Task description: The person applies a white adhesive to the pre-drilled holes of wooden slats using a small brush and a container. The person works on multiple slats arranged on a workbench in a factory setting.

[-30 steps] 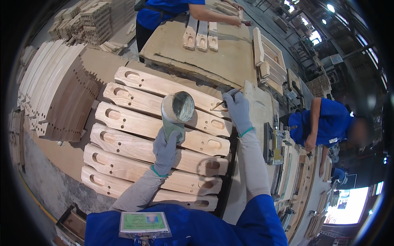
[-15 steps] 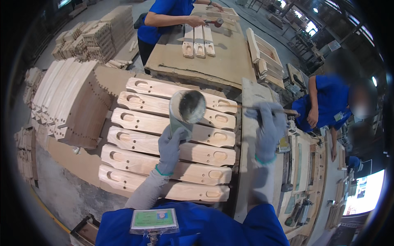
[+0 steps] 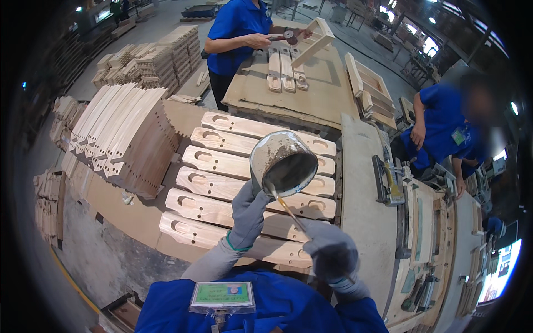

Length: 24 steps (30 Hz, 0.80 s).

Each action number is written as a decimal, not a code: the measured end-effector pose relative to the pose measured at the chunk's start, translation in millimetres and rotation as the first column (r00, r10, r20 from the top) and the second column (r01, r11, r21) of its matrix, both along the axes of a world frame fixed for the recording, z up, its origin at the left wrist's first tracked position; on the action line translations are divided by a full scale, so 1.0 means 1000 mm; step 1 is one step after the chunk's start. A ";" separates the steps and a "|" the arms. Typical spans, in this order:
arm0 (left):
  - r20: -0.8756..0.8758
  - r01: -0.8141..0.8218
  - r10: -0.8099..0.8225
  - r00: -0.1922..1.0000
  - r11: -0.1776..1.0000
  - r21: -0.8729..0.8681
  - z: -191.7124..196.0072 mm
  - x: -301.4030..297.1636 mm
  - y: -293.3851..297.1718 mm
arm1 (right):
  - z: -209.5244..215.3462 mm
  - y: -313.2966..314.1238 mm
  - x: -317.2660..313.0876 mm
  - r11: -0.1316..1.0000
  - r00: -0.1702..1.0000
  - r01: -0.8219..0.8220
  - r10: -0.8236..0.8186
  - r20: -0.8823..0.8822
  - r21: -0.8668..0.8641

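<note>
My gloved left hand (image 3: 248,213) is closed round the lower part of a stained round cup (image 3: 277,152), held tilted above the boards, its mouth turned toward me. Whitish residue coats the cup's rim and its inside looks dark. In my gloved right hand (image 3: 333,250) is a thin stick (image 3: 290,212), its tip at the cup's near rim. Whether that tip is a brush I cannot tell. Beneath both hands lie several pale wooden boards (image 3: 208,206) side by side, with oblong recesses and small drilled holes near their ends.
A tall stack of shaped boards (image 3: 127,139) stands at the left. Across the far bench (image 3: 244,91) a co-worker (image 3: 236,39) holds a mallet (image 3: 288,37) and a wooden frame (image 3: 316,41). Another person (image 3: 438,122) stands at the right, behind a bench with tools (image 3: 419,294).
The stick has come away from a far board's recess to the cup as my right hand moved down and left. The cup has tilted toward me. The co-worker now holds up a frame.
</note>
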State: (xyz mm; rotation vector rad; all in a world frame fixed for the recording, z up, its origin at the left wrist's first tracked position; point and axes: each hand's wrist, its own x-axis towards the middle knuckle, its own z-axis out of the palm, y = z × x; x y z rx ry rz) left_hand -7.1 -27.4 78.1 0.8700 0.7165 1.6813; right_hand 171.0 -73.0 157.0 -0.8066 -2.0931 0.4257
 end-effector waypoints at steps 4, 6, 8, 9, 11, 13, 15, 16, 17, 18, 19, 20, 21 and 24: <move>0.117 -0.033 0.041 0.992 0.997 -0.065 -0.011 0.010 0.012 | -0.006 0.004 -0.014 0.997 0.970 0.061 -0.070 -0.234 -0.043; 0.098 -0.054 0.065 0.993 0.992 -0.113 -0.029 0.009 0.023 | -0.009 0.020 -0.019 0.982 0.920 0.120 -0.164 -0.356 -0.143; 0.110 -0.040 0.063 0.992 0.977 -0.207 -0.046 0.010 0.030 | -0.026 0.057 -0.020 0.936 0.794 0.156 -0.309 -0.524 -0.316; 0.075 -0.064 0.084 0.994 0.968 -0.243 -0.056 0.008 0.035 | -0.024 0.076 -0.017 0.895 0.744 0.123 -0.369 -0.557 -0.429; 0.014 -0.101 0.111 0.994 0.945 -0.310 -0.079 0.006 0.045 | -0.026 0.120 0.002 0.836 0.694 0.078 -0.436 -0.572 -0.543; 0.067 -0.118 0.145 0.987 0.946 -0.302 -0.097 0.008 0.057 | -0.038 0.156 0.012 0.844 0.723 0.141 -0.445 -0.529 -0.517; -0.003 -0.164 0.171 0.985 0.941 -0.295 -0.113 0.007 0.065 | -0.056 0.185 0.022 0.812 0.780 0.233 -0.485 -0.396 -0.535; -0.100 -0.200 0.178 0.979 0.934 -0.295 -0.118 0.003 0.066 | -0.061 0.192 0.021 0.805 0.814 0.286 -0.491 -0.312 -0.520; -0.197 -0.234 0.181 0.964 0.928 -0.290 -0.123 0.003 0.066 | -0.066 0.197 0.021 0.798 0.839 0.337 -0.495 -0.225 -0.499; -0.244 -0.260 0.196 0.950 0.927 -0.269 -0.128 0.004 0.066 | -0.072 0.201 0.022 0.792 0.856 0.387 -0.499 -0.136 -0.472; -0.294 -0.287 0.211 0.932 0.926 -0.245 -0.130 0.003 0.065 | -0.076 0.205 0.022 0.786 0.855 0.425 -0.512 -0.086 -0.450; -0.343 -0.312 0.226 0.912 0.925 -0.219 -0.131 0.003 0.065 | -0.081 0.209 0.022 0.778 0.850 0.463 -0.525 -0.037 -0.425; -0.363 -0.325 0.234 0.902 0.921 -0.213 -0.133 0.004 0.065 | -0.085 0.211 0.023 0.770 0.842 0.499 -0.539 0.012 -0.397; -0.382 -0.347 0.250 0.890 0.914 -0.210 -0.132 0.004 0.066 | -0.098 0.218 0.026 0.789 0.846 0.506 -0.533 0.021 -0.350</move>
